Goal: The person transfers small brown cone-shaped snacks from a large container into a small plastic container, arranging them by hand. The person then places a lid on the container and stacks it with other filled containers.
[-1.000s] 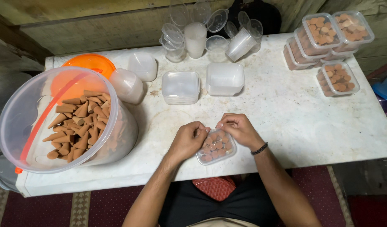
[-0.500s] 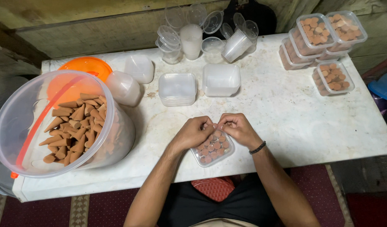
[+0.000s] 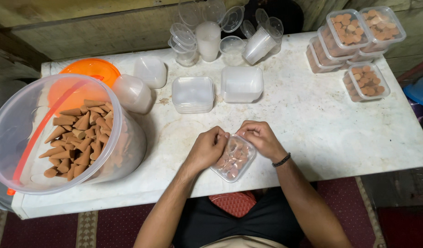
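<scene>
A small clear plastic box filled with brown cone-shaped pieces lies on the white table near its front edge. My left hand grips the box's left far corner with bent fingers. My right hand, a dark band on its wrist, pinches the far right edge of the box's clear lid. Both hands touch the box and meet above its far side.
A big clear bucket of brown cones stands at the left, an orange lid behind it. Empty clear boxes and lids sit mid-table, stacked cups at the back, filled boxes at the far right.
Both hands have shifted slightly on the small box, closing together over its far edge. The box stays in the same place on the table.
</scene>
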